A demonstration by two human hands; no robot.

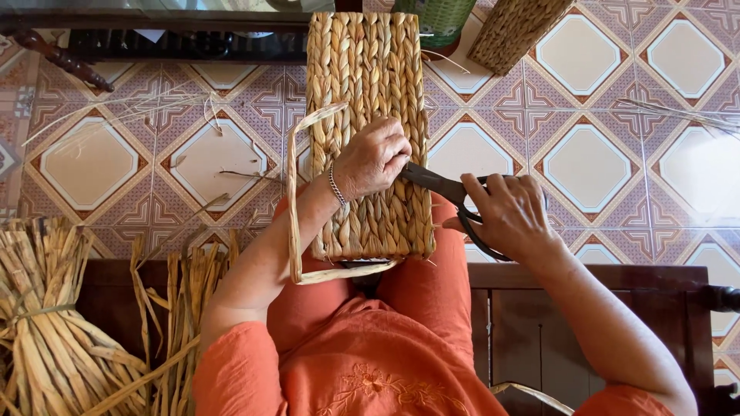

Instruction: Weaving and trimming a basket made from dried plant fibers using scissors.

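I have a woven basket (368, 115) of braided straw lying across my lap, its length running from my knees up toward twelve o'clock over the patterned tile floor (586, 154). My left hand (371, 159) rests on top of the weave near the middle of the panel, fingers curled down tight and pinching something at the basket's three o'clock edge; what it pinches is too small to make out. A thin bracelet (335, 186) sits on that wrist. My right hand (510, 216) sits at about three o'clock from the left, just beside the basket, closed around the handles of a pair of dark scissors (447, 191). The blades point toward nine o'clock and their tips meet my left fingertips at the basket's edge; I cannot tell whether the blades are open or closed there.

A loose flat straw strand (294, 200) loops out from the basket's nine o'clock side and bends under its near end at six o'clock. At my eight o'clock a tied bundle of dried straw (46, 323) leans against the dark wooden bench (539, 323) I sit on. At one o'clock, beyond the basket, stand a green woven container (439, 19) and another straw basket (512, 31), well apart from my hands.
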